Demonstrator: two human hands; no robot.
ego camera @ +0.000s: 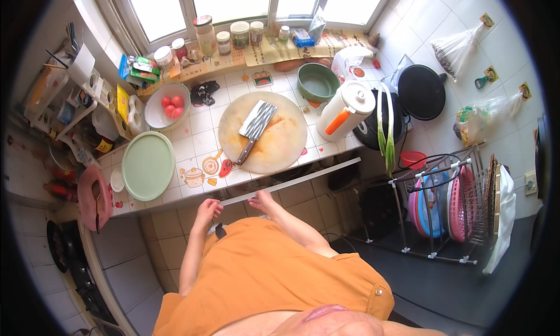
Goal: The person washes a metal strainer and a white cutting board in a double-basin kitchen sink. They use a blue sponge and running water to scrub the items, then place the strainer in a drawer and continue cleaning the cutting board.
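Note:
A long, thin white strip [313,177] runs slantwise in front of the counter's edge; what it belongs to is unclear. Near its left end my right hand [263,201] has its fingers curled on it. The bent fingers of my left hand [209,211] are at the strip's left tip, and whether they grip it is hard to see. Behind the strip, on the tiled counter [197,147], lies a round cutting board [284,139] with stains. A cleaver [259,119] rests on the board, its dark wooden handle pointing towards me.
Left on the counter are a bowl [151,113] of tomatoes [173,107] and an oval green lid [148,166]. At right stand a green bowl [318,83], a white thermos jug [347,110] and scallions [385,134] on a black appliance [369,128]. A wire rack [431,253] holds colored basins.

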